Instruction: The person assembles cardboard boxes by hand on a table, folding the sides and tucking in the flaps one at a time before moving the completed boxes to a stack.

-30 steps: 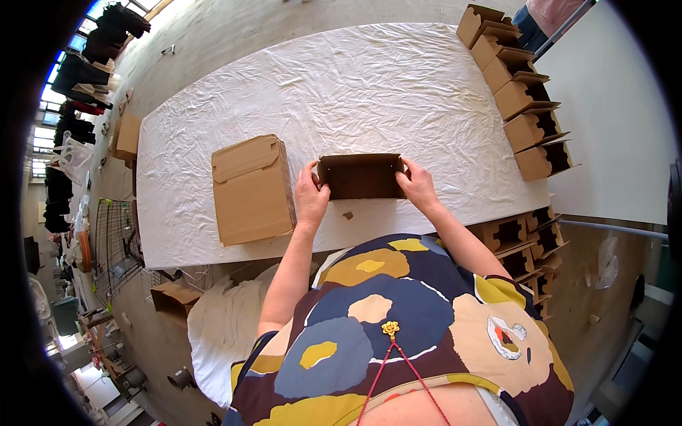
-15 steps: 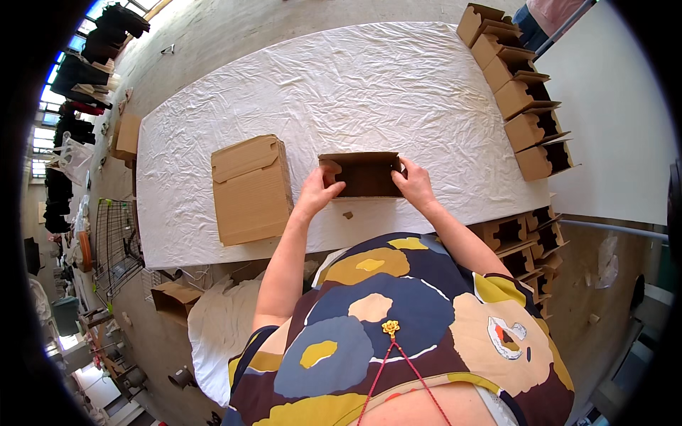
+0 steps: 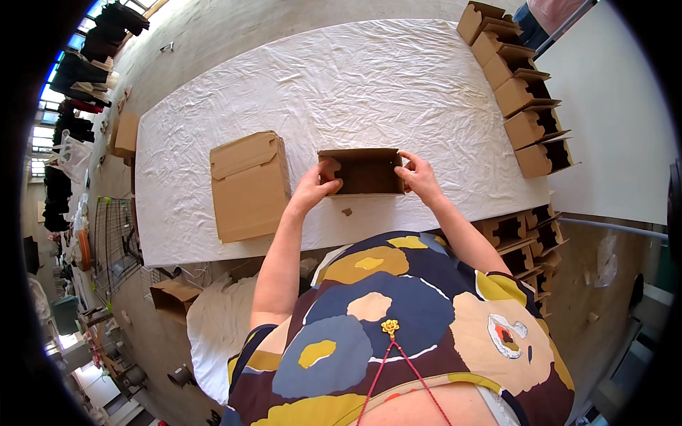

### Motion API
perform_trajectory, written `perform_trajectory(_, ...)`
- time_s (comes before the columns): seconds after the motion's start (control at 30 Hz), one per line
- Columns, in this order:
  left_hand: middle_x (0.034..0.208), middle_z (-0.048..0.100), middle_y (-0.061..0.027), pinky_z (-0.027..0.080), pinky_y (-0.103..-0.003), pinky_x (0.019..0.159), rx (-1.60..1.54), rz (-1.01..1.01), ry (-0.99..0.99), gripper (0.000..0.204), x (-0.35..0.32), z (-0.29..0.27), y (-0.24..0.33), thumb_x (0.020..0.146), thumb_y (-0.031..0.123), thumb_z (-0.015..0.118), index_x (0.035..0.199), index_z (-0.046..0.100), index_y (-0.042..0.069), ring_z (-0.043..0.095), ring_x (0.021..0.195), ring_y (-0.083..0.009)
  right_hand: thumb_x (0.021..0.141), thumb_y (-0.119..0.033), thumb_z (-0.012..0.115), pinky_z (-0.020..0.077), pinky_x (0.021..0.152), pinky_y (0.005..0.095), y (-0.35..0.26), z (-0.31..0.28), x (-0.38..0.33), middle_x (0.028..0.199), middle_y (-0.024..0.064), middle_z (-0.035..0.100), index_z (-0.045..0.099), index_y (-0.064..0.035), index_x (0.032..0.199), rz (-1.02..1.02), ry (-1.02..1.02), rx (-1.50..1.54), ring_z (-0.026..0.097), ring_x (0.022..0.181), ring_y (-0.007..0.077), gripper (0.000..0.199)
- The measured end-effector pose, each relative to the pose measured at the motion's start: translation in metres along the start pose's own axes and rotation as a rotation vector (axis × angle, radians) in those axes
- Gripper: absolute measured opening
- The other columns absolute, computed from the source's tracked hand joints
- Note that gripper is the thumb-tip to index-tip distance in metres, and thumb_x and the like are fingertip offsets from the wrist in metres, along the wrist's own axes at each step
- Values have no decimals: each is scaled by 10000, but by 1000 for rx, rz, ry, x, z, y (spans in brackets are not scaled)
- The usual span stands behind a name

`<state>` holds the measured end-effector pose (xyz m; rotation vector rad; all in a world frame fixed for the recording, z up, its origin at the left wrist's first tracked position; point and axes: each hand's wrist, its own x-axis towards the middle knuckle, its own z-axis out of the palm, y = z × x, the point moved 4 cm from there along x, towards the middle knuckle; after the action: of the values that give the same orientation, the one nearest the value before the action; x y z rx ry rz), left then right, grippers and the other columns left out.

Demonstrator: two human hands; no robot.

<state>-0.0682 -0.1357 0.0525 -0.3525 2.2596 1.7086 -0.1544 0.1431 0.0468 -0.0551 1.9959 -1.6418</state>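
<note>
An open-topped brown cardboard box [image 3: 366, 193] stands on the white cloth in front of me, its inside dark and showing nothing in it. My left hand [image 3: 317, 186] grips its left end, with the fingers reaching inside and the thumb by the near corner. At the right end my right hand [image 3: 420, 176] pinches the box's side wall, fingers bent. Just below the box lies a small scrap of cardboard [image 3: 347, 211]. To the left of my left hand sits a stack of flat folded cardboard boxes [image 3: 249, 188].
White wrinkled cloth [image 3: 298, 85] covers the table. Folded open boxes [image 3: 522, 97] line its right edge, with more boxes [image 3: 510, 233] stacked below near my right elbow. A wire rack [image 3: 114, 245] and a carton [image 3: 174, 298] stand at the left. A person [image 3: 543, 21] is at the far right.
My right hand has shifted slightly outward and up along the box's right end, its fingers now more on the outside. My left hand keeps its hold on the left end.
</note>
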Motion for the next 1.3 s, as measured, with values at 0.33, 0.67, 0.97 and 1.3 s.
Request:
perform_trajectory(0.33, 1186, 672, -87, 523, -313, 922, -1, -25, -110, 572, -28, -1, 4, 861, 249, 778, 1343, 565, 25, 632, 1029, -152, 789, -277, 786, 559, 576, 283, -8, 0, -17, 873, 62, 596, 442, -36, 1466, -53, -143, -146, 614, 733, 133, 797)
perform_trajectory(0.67, 1001, 730, -102, 536, -319, 815, 188, -11, 18, 367, -16, 8, 9, 877, 239, 753, 1176, 666, 44, 681, 877, -179, 874, -240, 688, 604, 569, 315, 11, -2, -12, 874, 69, 577, 545, -61, 1387, 22, -62, -111, 631, 763, 145, 562)
perform_trajectory(0.97, 969, 640, -129, 499, -415, 747, 571, 141, 459, 389, -17, 19, 31, 766, 278, 822, 992, 623, 31, 634, 881, -316, 879, -325, 710, 594, 617, 326, 6, 0, -17, 893, 98, 626, 558, -29, 1360, 36, -46, -178, 648, 774, 175, 585)
perform_trajectory(1.3, 1280, 567, -130, 402, -396, 1064, 390, 146, 731, 715, -15, 32, -17, 791, 226, 816, 1376, 457, 25, 513, 1229, -321, 809, -252, 745, 523, 852, 486, -7, 18, -18, 1085, 169, 626, 621, -50, 1195, -179, 221, -786, 632, 1010, 394, 453)
